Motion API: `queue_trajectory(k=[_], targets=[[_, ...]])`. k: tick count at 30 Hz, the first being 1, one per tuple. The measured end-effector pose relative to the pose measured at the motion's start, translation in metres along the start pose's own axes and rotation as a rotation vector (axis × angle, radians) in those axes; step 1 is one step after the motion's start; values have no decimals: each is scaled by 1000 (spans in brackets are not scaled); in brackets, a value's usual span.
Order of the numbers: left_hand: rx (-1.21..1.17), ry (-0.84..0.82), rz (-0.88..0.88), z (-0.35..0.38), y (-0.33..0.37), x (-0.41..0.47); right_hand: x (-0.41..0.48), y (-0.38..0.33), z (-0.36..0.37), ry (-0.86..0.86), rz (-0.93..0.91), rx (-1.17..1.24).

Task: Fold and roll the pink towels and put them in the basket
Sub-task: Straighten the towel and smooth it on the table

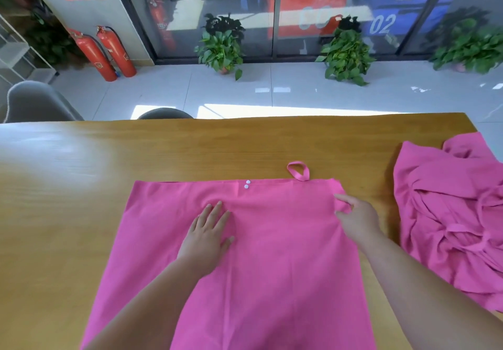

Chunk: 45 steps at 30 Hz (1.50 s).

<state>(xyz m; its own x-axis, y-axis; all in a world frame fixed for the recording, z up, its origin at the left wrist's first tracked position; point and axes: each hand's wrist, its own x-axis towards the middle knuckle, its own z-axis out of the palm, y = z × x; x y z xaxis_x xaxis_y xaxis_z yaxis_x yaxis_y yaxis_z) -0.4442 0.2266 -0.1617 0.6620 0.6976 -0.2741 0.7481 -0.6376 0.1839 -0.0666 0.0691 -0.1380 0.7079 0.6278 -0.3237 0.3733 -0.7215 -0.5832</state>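
Head view puts the pink towel (272,254) spread flat on the worktop (81,186) directly in front of me, its hanging loop (298,170) at the far edge. My left hand (206,232) lies on it with the grip fully open, palm pressing the cloth. My right hand (356,216) has its grip pinched on the right edge near the far corner. I judge the fabric thin, soft and limp, so take hold at corners or hems. A crumpled towel pile (449,213) lies to the right.
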Motion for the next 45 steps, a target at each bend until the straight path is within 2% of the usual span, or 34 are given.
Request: queue_trajectory(k=[7, 16, 23, 30, 33, 41, 43, 45], targets=[[-124, 83, -75, -31, 4, 61, 22, -3, 10, 90, -9, 8], [-71, 115, -66, -46, 12, 123, 44, -3, 11, 236, 136, 44], [-125, 153, -90, -45, 14, 144, 63, -6, 13, 203, 158, -138], [-121, -45, -66, -61, 6, 165, 79, -18, -5, 47, 172, -222], [-116, -58, -28, -69, 4, 168, 78, -24, -16, 63, 149, -147], [-301, -90, -10, -93, -10, 163, 62, -28, -44, 60, 130, 168], [-324, -91, 9, -99, -13, 159, 56, -37, -53, 5, 152, 234], [-341, -95, 12, -105, -17, 155, 42, -59, -67, -149, 168, 295]])
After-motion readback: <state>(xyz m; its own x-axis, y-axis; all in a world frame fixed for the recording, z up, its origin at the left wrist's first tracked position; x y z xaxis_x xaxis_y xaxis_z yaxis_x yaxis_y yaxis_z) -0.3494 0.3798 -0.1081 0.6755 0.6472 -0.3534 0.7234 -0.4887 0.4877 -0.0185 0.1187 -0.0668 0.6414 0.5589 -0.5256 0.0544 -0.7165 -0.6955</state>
